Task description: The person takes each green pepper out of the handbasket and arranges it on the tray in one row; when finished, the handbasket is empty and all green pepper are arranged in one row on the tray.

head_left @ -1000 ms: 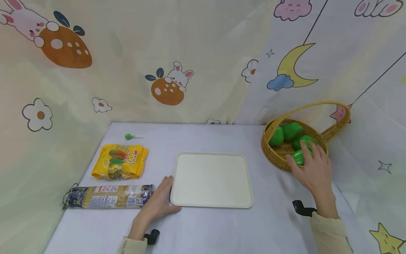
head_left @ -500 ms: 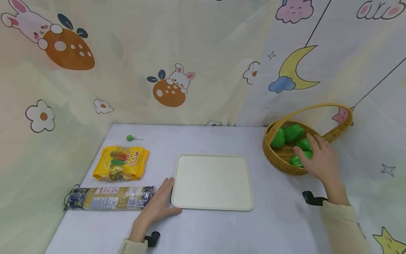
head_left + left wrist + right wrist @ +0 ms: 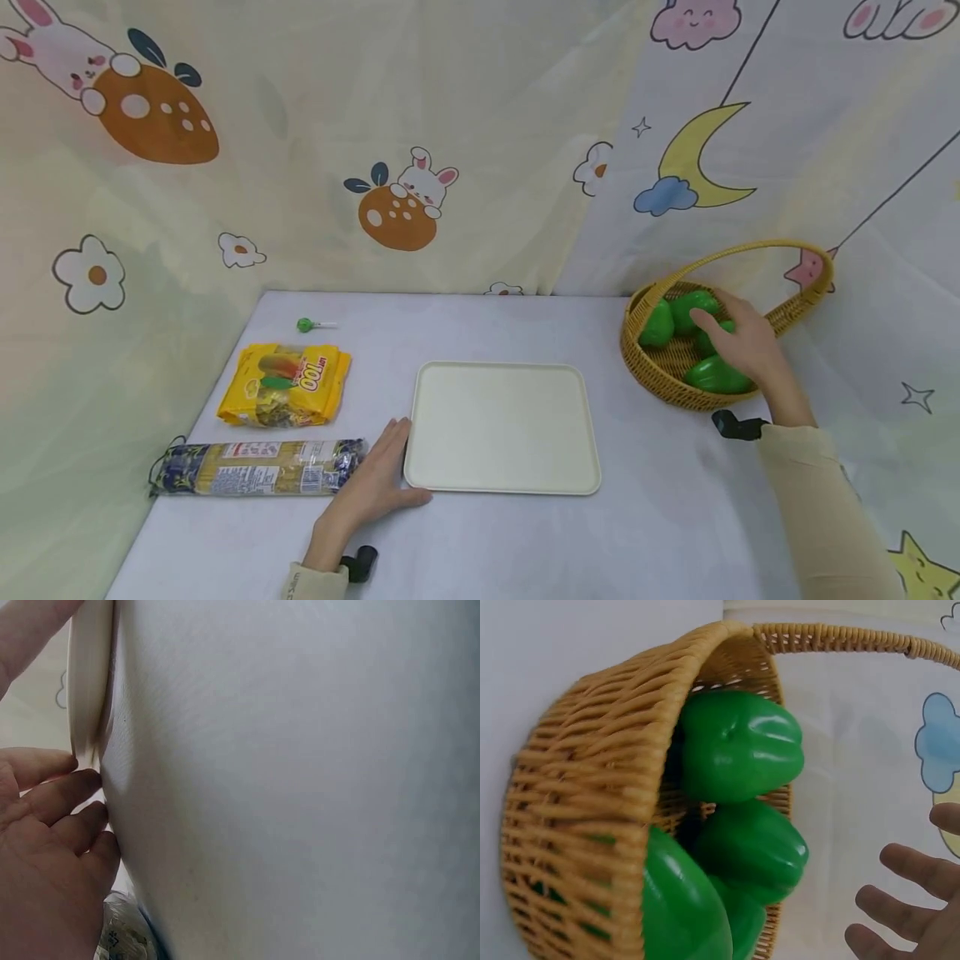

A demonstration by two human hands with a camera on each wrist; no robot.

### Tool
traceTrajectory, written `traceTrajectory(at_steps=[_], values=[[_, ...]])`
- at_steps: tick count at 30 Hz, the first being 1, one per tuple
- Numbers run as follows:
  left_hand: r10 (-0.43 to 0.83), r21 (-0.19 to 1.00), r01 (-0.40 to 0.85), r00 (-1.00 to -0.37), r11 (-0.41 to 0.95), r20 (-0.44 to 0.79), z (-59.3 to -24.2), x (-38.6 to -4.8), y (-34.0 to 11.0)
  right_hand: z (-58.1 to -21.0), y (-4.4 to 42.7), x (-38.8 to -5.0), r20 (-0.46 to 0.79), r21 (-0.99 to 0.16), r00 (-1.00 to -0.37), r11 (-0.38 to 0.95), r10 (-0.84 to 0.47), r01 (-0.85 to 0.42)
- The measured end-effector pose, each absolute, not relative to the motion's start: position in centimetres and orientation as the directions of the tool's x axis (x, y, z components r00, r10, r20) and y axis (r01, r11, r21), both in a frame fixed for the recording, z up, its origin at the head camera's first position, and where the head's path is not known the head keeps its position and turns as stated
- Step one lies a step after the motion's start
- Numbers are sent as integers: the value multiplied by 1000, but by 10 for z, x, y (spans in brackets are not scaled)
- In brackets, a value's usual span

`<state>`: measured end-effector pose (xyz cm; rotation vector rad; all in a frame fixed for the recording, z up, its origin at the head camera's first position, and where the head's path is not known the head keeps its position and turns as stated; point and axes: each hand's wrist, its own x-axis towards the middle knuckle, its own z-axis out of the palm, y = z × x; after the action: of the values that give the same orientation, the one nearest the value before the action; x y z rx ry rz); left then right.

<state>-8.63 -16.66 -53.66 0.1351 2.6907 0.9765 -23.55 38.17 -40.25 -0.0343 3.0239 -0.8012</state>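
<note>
A wicker basket (image 3: 651, 385) with a tall handle holds several green bell peppers (image 3: 717, 375). My right hand (image 3: 748, 343) hovers over the basket's right side, its fingers extended and nothing in them. In the right wrist view the fingertips (image 3: 900, 862) are spread, apart from the peppers (image 3: 754, 847). A cream rectangular tray (image 3: 502, 429) lies in the middle of the table. At the tray's near left corner my left hand (image 3: 375, 483) rests with fingers along the left edge and thumb at the front edge. In the left wrist view its fingertips (image 3: 90, 784) touch the tray's rim (image 3: 88, 682).
Left of the tray are a yellow candy bag (image 3: 285, 385) and a long clear pack of spaghetti (image 3: 258, 467), which reaches close to my left hand. A green lollipop (image 3: 306, 324) lies behind them. Patterned curtains stand behind the table and at its sides.
My right hand has moved from over the front pepper toward the back of the basket, leaving that pepper in fuller view. My left hand and the tray have stayed put.
</note>
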Motion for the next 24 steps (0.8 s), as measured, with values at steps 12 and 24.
traceTrajectory(at_steps=[12,24], values=[[188,650,-4,-956,760,-226,-536,-86,-167,-402,379,-276,-153,-512,-985,859,-83,7],[178,640,-18,-954,768,-241,-538,-87,-167,-407,375,-299,-189,-502,-975,865,-121,-10]])
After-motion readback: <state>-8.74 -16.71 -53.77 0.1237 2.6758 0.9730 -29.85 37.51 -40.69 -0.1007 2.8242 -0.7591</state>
